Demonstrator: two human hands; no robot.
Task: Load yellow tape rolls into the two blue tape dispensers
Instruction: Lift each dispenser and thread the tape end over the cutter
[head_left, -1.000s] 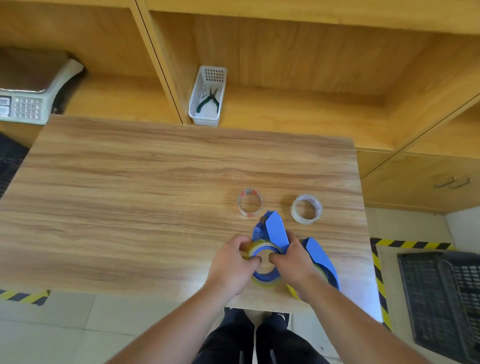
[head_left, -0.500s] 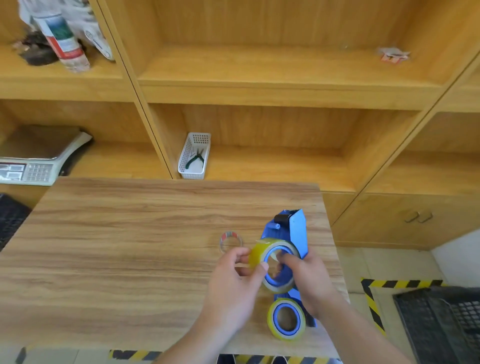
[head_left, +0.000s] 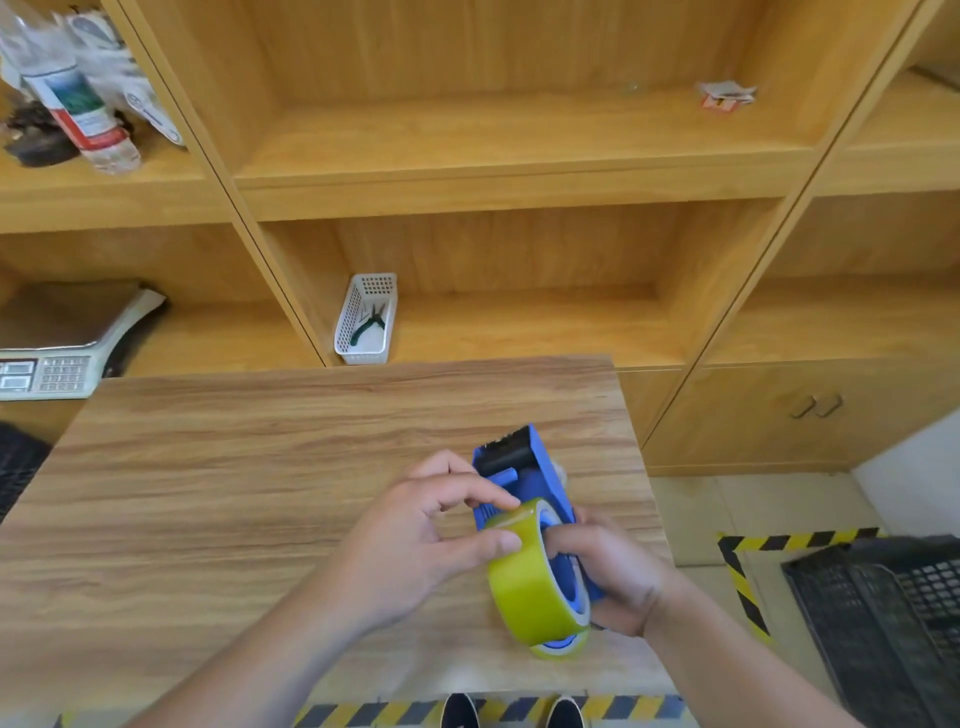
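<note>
I hold a blue tape dispenser (head_left: 535, 478) above the near right part of the wooden table (head_left: 260, 467), its black roller end pointing away from me. A yellow tape roll (head_left: 524, 582) sits on its hub. My right hand (head_left: 610, 577) grips the dispenser body from the right, with fingers in the roll's core. My left hand (head_left: 431, 535) pinches the top of the yellow roll between thumb and fingers. Below the held roll, a second yellow roll on a blue hub (head_left: 558, 644) shows at the table's edge; the rest of that dispenser is hidden.
Open wooden shelves stand behind the table. A white basket with pliers (head_left: 366, 319) sits on the low shelf, and a weighing scale (head_left: 57, 348) is at the left. A black crate (head_left: 893, 623) stands on the floor at the right, by yellow-black floor tape (head_left: 748, 582).
The dispenser with the yellow roll has been lifted and turned on edge toward me. My left thumb and fingers now pinch the roll's top. The view tilted up, and the two small rolls are hidden.
</note>
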